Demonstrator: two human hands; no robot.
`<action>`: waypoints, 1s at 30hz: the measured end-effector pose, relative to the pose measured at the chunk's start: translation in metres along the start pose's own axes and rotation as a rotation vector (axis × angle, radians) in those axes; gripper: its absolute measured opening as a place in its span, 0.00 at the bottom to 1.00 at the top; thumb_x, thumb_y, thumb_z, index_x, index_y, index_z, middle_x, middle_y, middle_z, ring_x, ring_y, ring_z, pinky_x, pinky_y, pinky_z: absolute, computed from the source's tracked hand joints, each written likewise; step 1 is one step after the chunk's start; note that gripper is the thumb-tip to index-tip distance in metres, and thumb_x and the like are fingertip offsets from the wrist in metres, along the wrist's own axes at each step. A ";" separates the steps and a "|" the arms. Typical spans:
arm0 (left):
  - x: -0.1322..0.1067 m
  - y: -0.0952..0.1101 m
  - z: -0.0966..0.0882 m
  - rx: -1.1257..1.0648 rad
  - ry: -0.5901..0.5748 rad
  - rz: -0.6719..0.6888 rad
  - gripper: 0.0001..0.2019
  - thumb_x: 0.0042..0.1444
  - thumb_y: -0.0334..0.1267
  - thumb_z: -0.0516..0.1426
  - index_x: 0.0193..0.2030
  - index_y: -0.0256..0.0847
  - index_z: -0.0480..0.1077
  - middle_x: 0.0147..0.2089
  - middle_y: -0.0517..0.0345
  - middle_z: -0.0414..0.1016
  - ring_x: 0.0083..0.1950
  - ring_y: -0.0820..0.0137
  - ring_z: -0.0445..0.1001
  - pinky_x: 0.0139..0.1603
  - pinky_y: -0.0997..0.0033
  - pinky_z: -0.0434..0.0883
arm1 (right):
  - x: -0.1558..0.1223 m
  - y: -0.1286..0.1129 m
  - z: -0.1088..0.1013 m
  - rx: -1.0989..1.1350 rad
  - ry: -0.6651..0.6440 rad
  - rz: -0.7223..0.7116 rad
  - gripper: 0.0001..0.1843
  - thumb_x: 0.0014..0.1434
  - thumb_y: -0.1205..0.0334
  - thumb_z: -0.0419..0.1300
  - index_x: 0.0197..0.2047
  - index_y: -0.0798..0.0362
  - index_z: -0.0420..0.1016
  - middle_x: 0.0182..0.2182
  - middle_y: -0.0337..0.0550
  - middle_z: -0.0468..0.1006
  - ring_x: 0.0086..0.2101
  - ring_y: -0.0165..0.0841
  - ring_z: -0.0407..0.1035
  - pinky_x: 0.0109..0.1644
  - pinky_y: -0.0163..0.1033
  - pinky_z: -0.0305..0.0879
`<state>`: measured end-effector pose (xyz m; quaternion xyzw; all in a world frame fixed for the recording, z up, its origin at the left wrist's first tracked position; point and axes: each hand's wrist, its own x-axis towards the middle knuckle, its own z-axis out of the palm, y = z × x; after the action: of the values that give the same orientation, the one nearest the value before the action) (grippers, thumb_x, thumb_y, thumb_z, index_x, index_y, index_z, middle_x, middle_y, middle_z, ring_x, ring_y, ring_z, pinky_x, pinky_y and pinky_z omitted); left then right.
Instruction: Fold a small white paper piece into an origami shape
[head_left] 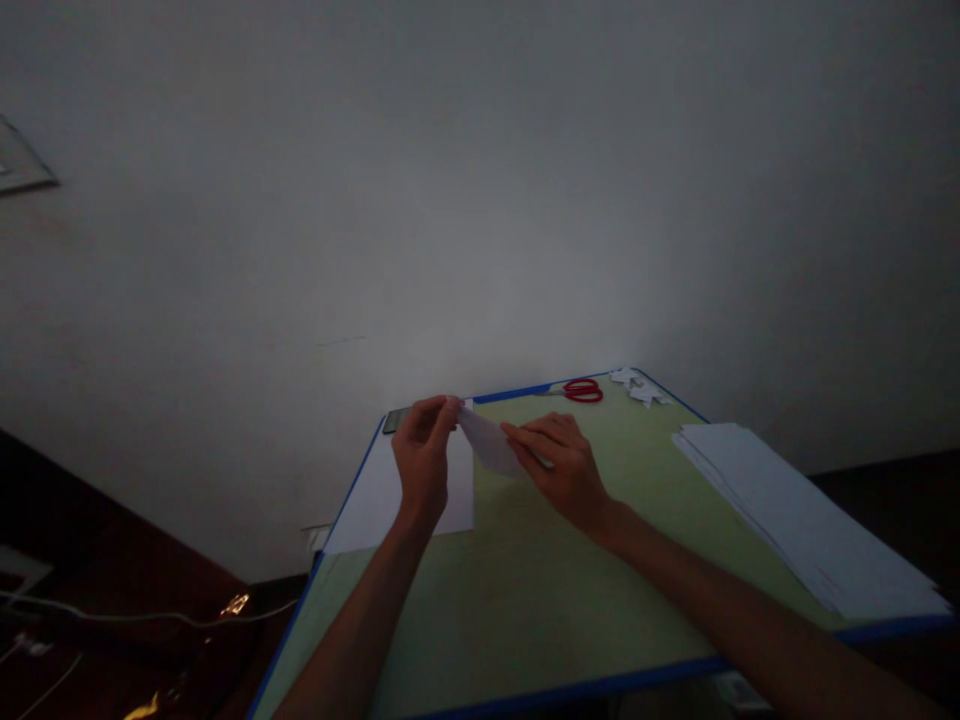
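Observation:
A small piece of white paper (487,443) is held up above the green table between my two hands. My left hand (424,450) pinches its upper left corner between thumb and fingertips. On the other side, my right hand (561,465) grips the right edge, thumb below and fingers along the top. The piece hangs slightly curved and tilted. Under and behind my left hand lies a flat white sheet (367,505) on the table's left side, partly hidden by that hand and forearm.
Red-handled scissors (583,391) lie at the table's back edge, near white paper scraps (643,388) in the far right corner. A stack of white paper (795,510) covers the right side. A dark phone-like object (394,420) sits at the back left. Blue edging borders the green table (510,610).

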<state>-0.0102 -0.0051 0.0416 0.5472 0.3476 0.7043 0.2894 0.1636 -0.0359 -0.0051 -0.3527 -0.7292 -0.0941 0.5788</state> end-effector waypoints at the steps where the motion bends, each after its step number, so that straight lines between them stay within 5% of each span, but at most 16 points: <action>1: 0.000 0.000 0.000 -0.005 -0.001 -0.001 0.10 0.52 0.43 0.66 0.36 0.38 0.77 0.35 0.54 0.80 0.35 0.69 0.75 0.37 0.70 0.71 | 0.000 0.001 0.000 -0.012 -0.003 0.000 0.12 0.67 0.64 0.60 0.51 0.49 0.80 0.36 0.43 0.81 0.37 0.36 0.70 0.45 0.46 0.61; 30: 0.001 -0.003 -0.003 0.003 -0.060 -0.002 0.10 0.57 0.43 0.62 0.36 0.39 0.79 0.36 0.53 0.80 0.40 0.67 0.75 0.43 0.68 0.70 | 0.003 0.001 -0.001 0.053 -0.043 0.106 0.11 0.66 0.64 0.59 0.49 0.48 0.81 0.36 0.44 0.80 0.38 0.37 0.71 0.45 0.45 0.62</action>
<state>-0.0133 -0.0034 0.0392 0.5680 0.3403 0.6869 0.2994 0.1649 -0.0343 -0.0020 -0.3774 -0.7240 -0.0366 0.5763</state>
